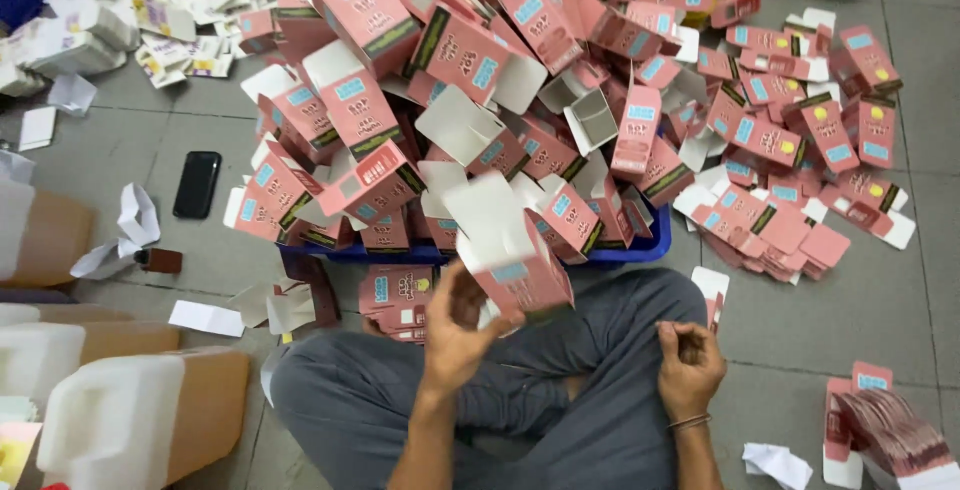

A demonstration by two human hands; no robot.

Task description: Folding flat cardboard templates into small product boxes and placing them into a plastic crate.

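Pink carton (515, 270) in left hand (455, 335) grip — blurred, right hand (688, 365) loosely curled, empty, blue crate (640, 247) beyond

We note one small pink carton (515, 275) low in the middle of the frame, gripped in the left hand (455, 328) and raised over the lap. It is a folded-up paperboard box, pink outside with a pale blue label patch on its side. One end is open: a white flap stands up at its top, tilted toward upper left, showing the plain white inner face. The carton body slants down to the right. Its outline is motion-blurred, so finer print cannot be made out.
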